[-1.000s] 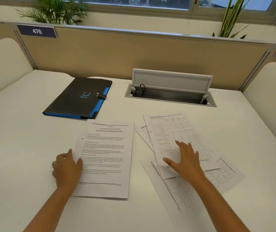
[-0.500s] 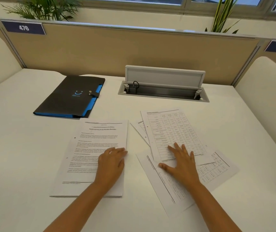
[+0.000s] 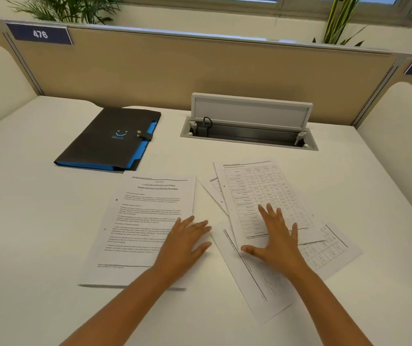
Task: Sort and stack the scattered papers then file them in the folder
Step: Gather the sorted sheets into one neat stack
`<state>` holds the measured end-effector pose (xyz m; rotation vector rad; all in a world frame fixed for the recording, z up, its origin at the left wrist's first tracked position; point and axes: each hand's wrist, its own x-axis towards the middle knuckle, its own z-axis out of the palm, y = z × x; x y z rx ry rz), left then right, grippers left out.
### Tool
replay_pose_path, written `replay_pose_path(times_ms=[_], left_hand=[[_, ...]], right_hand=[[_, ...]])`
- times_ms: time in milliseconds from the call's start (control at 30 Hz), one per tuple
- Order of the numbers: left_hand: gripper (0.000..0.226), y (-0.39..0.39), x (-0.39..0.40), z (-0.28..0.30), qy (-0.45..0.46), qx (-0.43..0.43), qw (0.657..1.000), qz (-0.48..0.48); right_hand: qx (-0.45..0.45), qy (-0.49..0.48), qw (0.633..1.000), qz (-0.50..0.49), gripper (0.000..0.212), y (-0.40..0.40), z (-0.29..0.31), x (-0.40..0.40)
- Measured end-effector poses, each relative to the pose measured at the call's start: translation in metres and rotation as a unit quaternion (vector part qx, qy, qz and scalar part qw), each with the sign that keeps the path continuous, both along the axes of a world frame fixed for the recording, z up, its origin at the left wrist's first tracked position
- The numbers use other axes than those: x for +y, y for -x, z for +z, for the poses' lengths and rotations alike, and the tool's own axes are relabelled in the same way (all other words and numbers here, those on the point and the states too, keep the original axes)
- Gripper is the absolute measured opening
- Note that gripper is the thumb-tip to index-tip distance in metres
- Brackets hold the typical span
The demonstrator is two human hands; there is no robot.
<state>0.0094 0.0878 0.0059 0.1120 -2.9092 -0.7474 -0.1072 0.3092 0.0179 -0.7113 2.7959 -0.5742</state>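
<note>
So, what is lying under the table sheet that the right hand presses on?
Under the table sheet, two more printed sheets show: one corner pokes out at its left, and a rotated sheet lies below. The right hand rests on top. Anything further beneath is covered.

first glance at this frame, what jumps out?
Two bare hands pressed flat on paper near the front of the white desk: the left hand on a text page, the right hand on a fanned pile of table sheets. Behind the text page lies a shut black folder with blue edges.
</note>
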Motion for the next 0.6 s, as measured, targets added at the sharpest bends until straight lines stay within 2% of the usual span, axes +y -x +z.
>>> replay_pose_path(times_ms=[100, 200, 333, 533, 600], left_hand=[[0.050, 0.002, 0.006, -0.006, 0.034, -0.031, 0.998, -0.053], [0.047, 0.005, 0.004, -0.012, 0.049, -0.032, 0.997, -0.053], [0.042, 0.008, 0.005, -0.014, 0.037, -0.017, 0.999, -0.034], [0.041, 0.007, 0.005, -0.017, 0.038, -0.007, 0.999, -0.028], [0.041, 0.006, 0.004, -0.018, 0.043, -0.007, 0.999, -0.028]], right_hand=[[-0.048, -0.042, 0.998, 0.010, 0.123, -0.001, -0.004, 0.006], [-0.058, -0.018, 0.998, -0.006, 0.122, 0.000, -0.006, 0.012], [-0.016, 0.086, 0.995, -0.057, 0.097, 0.001, -0.003, 0.016], [0.042, 0.092, 0.991, -0.086, 0.054, 0.001, -0.003, 0.016], [0.056, 0.078, 0.991, -0.092, 0.047, 0.000, -0.003, 0.016]])
